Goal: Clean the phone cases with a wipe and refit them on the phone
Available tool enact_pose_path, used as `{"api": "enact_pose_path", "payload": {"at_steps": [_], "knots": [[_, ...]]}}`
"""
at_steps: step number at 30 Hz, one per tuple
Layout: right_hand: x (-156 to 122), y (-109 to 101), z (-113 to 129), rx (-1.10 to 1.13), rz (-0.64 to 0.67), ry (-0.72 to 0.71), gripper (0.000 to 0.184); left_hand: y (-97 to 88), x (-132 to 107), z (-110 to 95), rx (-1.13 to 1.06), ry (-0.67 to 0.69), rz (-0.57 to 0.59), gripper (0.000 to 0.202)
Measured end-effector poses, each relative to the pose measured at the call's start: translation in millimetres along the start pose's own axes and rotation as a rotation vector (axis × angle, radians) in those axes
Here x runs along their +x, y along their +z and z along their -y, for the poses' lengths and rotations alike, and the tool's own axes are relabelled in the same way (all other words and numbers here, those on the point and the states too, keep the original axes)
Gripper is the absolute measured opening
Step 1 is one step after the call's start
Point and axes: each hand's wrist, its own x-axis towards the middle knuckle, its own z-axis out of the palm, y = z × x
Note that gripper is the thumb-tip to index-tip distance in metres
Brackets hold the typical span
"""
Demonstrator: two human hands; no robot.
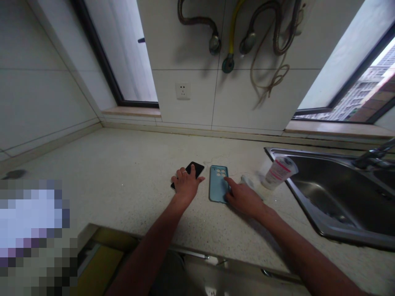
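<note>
My left hand (184, 184) lies with spread fingers on a black phone (197, 168), which rests aslant on the pale countertop (148, 181). There is a ring on one of its fingers. Just right of it a blue-green phone case (217, 187) lies flat, its camera cutouts towards the wall. The fingertips of my right hand (243, 197) touch the right edge of the case, with a gap between the index finger and the digit below it. Beyond that hand a small whitish thing (247, 180) shows in part; its kind is unclear.
A clear plastic cup (279, 172) with pink markings leans near the rim of a steel sink (324, 197) on the right. Along the back wall are a socket (182, 91) and hoses (232, 28). Below the counter's front edge, a drawer or cabinet (101, 259) stands open.
</note>
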Motion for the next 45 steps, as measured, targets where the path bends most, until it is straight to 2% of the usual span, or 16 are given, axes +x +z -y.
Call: {"api": "enact_pose_path", "payload": {"at_steps": [17,21,22,24,27,31,32,33,35,38,40,42,45], "knots": [[-8.1,-3.7,11.6,-0.006,0.067,-0.174,0.061,-3.8,-4.1,-1.7,-0.023,-0.025,0.007,0.068],[-6.5,-6.4,7.4,0.091,-0.009,-0.202,0.055,-2.9,-3.4,-2.0,-0.047,-0.039,0.021,0.066],[-6.3,-9.5,4.9,0.144,-0.068,-0.199,0.052,-2.7,-3.2,-1.9,-0.046,-0.038,0.019,0.065],[-7.1,-18.8,-2.5,0.272,-0.266,-0.167,0.045,-2.8,-3.1,-1.5,-0.036,-0.037,0.006,0.064],[-12.0,-37.7,-20.5,0.394,-0.755,0.007,0.039,-5.0,-3.0,0.2,-0.030,-0.028,-0.008,0.063],[-17.7,-60.7,-57.3,0.350,-1.400,0.207,0.033,-11.4,-3.6,3.1,-0.049,-0.014,-0.027,0.064],[-17.9,-65.0,-67.2,0.313,-1.515,0.224,0.033,-13.4,-3.9,3.4,-0.057,-0.012,-0.038,0.064],[-17.8,-68.5,-76.5,0.284,-1.556,0.230,0.035,-15.3,-4.3,3.4,-0.067,-0.012,-0.051,0.064],[-17.0,-72.9,-91.7,0.226,-1.473,0.269,0.045,-18.7,-4.7,2.4,-0.086,-0.021,-0.074,0.065],[-15.3,-72.6,-103.6,0.110,-1.143,0.381,0.053,-20.6,-5.1,-1.2,-0.106,0.032,-0.117,0.066],[-13.7,-68.7,-106.6,0.159,-0.932,0.452,0.056,-19.2,-5.6,-4.0,-0.119,0.182,-0.127,0.065],[-12.1,-64.2,-108.9,0.240,-0.799,0.498,0.058,-16.5,-6.6,-6.5,-0.144,0.407,-0.093,0.057],[-10.6,-60.7,-113.5,0.281,-0.767,0.483,0.055,-12.9,-8.5,-8.8,-0.207,0.689,-0.001,0.045]]}}
